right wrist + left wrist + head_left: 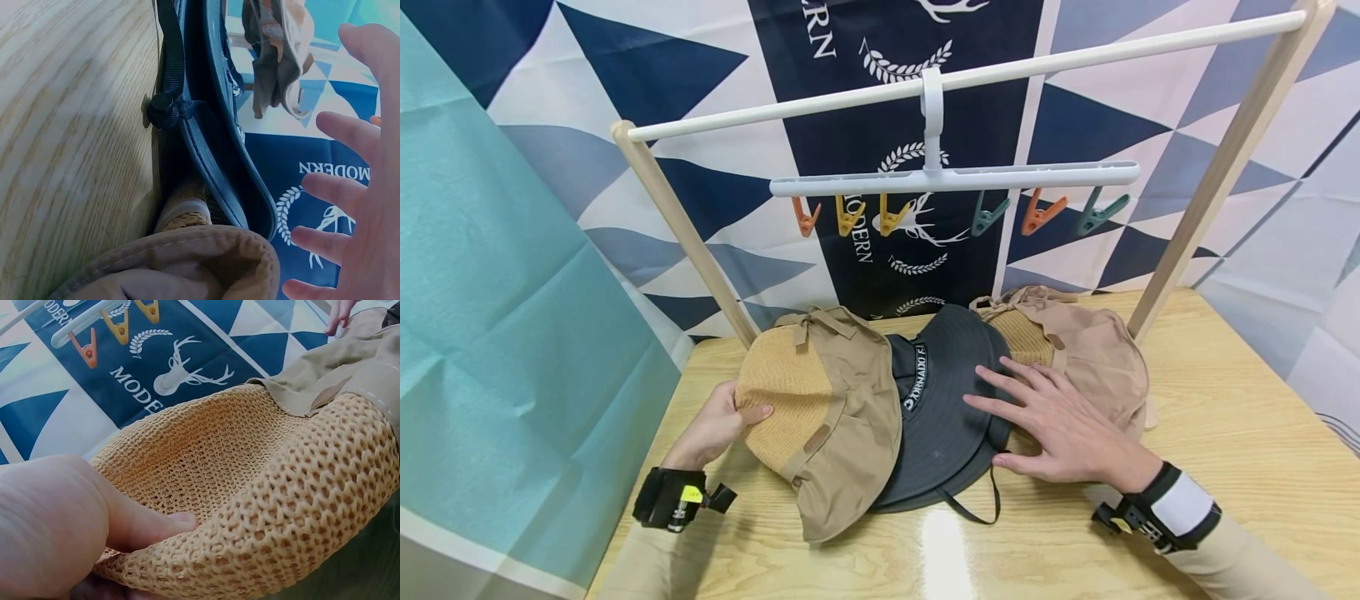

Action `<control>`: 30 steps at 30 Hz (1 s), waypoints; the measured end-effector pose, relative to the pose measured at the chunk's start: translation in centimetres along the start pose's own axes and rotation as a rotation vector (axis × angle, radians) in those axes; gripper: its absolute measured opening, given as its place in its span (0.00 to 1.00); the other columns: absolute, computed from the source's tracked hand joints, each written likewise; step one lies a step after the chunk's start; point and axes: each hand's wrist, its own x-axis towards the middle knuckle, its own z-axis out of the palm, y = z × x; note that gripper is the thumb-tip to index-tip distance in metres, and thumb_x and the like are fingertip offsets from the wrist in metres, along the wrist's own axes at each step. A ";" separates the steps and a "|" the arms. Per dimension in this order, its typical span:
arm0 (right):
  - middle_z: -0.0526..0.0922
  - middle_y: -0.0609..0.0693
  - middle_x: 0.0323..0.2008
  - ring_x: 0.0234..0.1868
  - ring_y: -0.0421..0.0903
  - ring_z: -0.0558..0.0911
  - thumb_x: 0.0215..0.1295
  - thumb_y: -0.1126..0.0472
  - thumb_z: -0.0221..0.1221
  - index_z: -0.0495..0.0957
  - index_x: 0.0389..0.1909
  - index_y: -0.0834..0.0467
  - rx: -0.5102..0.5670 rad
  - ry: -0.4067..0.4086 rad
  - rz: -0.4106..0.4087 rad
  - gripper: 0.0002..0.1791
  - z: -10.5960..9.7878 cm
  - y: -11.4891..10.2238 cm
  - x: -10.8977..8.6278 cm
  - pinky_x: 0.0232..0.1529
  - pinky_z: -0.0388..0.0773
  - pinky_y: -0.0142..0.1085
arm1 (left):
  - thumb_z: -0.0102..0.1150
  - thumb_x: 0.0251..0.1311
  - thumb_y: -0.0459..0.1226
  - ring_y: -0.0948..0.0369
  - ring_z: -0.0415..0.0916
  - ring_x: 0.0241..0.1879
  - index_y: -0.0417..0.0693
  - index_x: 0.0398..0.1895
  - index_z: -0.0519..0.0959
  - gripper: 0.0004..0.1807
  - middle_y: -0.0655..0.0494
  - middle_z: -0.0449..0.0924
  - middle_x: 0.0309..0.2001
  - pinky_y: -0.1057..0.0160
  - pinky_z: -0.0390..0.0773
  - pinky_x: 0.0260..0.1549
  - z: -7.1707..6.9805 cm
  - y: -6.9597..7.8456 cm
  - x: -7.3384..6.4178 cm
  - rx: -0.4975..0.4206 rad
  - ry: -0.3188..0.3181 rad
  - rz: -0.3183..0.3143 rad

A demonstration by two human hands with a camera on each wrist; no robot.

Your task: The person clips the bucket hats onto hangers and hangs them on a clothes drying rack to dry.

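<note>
My left hand [718, 425] pinches the woven straw crown of a tan sun hat [850, 417], thumb on top and fingers underneath. In the left wrist view the straw weave [300, 487] bends inward beside the thumb. A black bucket hat [951, 400] with white lettering on its band lies partly under that hat's fabric brim, its cord [977, 512] trailing on the table. With fingers spread, my right hand [1060, 417] hovers over the black brim's edge and a second sun hat [1097, 350], pinkish tan with a straw crown; its palm holds nothing in the right wrist view.
A wooden rack with a white bar [850, 104] stands over the hats on the wooden table [1240, 400]. From it hangs a white hanger [955, 178] with several coloured clips, among them an orange clip [1041, 212]. Patterned cloth [700, 67] covers the wall behind.
</note>
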 end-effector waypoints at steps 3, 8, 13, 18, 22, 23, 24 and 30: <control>0.75 0.57 0.83 0.80 0.69 0.73 0.64 0.31 0.73 0.74 0.82 0.36 -0.004 0.003 -0.001 0.45 0.0 0.1 -0.1 0.69 0.74 0.68 | 0.56 0.79 0.22 0.70 0.87 0.53 0.19 0.74 0.68 0.25 0.48 0.86 0.59 0.66 0.90 0.53 -0.1 0.3 0.1 0.008 -0.004 0.007; 0.74 0.56 0.84 0.81 0.69 0.73 0.67 0.29 0.71 0.73 0.83 0.35 -0.002 0.001 0.003 0.45 0.0 0.1 -0.1 0.69 0.75 0.69 | 0.56 0.79 0.23 0.68 0.88 0.53 0.19 0.74 0.67 0.25 0.57 0.87 0.55 0.65 0.91 0.52 -0.2 0.8 0.2 -0.016 -0.020 0.021; 0.74 0.57 0.84 0.81 0.69 0.72 0.66 0.31 0.73 0.73 0.83 0.36 0.006 -0.003 0.009 0.45 -0.1 0.1 -0.1 0.68 0.75 0.69 | 0.56 0.79 0.23 0.68 0.89 0.52 0.18 0.74 0.66 0.26 0.62 0.87 0.54 0.64 0.91 0.52 -0.2 1.0 0.1 -0.027 -0.033 0.031; 0.75 0.57 0.83 0.81 0.69 0.72 0.64 0.32 0.74 0.74 0.83 0.36 0.003 -0.001 0.007 0.46 -0.1 0.0 0.0 0.67 0.75 0.69 | 0.57 0.78 0.23 0.67 0.89 0.51 0.18 0.74 0.67 0.26 0.63 0.87 0.52 0.64 0.91 0.49 -0.3 1.1 0.1 -0.026 -0.032 0.047; 0.74 0.57 0.83 0.81 0.68 0.72 0.66 0.30 0.72 0.74 0.83 0.36 0.001 -0.005 0.007 0.45 -0.1 0.0 0.0 0.68 0.74 0.68 | 0.57 0.79 0.23 0.67 0.90 0.51 0.19 0.74 0.66 0.26 0.64 0.87 0.52 0.64 0.91 0.49 -0.3 1.2 0.0 -0.037 -0.044 0.050; 0.74 0.57 0.83 0.81 0.68 0.72 0.66 0.30 0.72 0.74 0.83 0.36 0.001 -0.006 0.007 0.45 -0.1 0.0 0.0 0.68 0.74 0.68 | 0.58 0.79 0.23 0.67 0.90 0.51 0.19 0.75 0.66 0.26 0.64 0.87 0.53 0.64 0.91 0.50 -0.3 1.2 0.0 -0.039 -0.048 0.049; 0.74 0.57 0.83 0.81 0.68 0.72 0.66 0.30 0.72 0.74 0.83 0.36 0.002 -0.006 0.007 0.45 -0.1 0.0 0.0 0.69 0.74 0.68 | 0.58 0.79 0.23 0.67 0.90 0.51 0.19 0.75 0.66 0.26 0.64 0.87 0.53 0.64 0.91 0.50 -0.3 1.3 0.0 -0.038 -0.052 0.049; 0.74 0.58 0.83 0.81 0.69 0.73 0.69 0.29 0.69 0.73 0.83 0.36 0.006 -0.007 0.005 0.43 0.1 0.0 -0.1 0.70 0.73 0.68 | 0.58 0.79 0.24 0.67 0.90 0.50 0.19 0.72 0.69 0.24 0.65 0.87 0.51 0.64 0.91 0.49 -0.4 1.7 0.0 -0.014 -0.055 0.060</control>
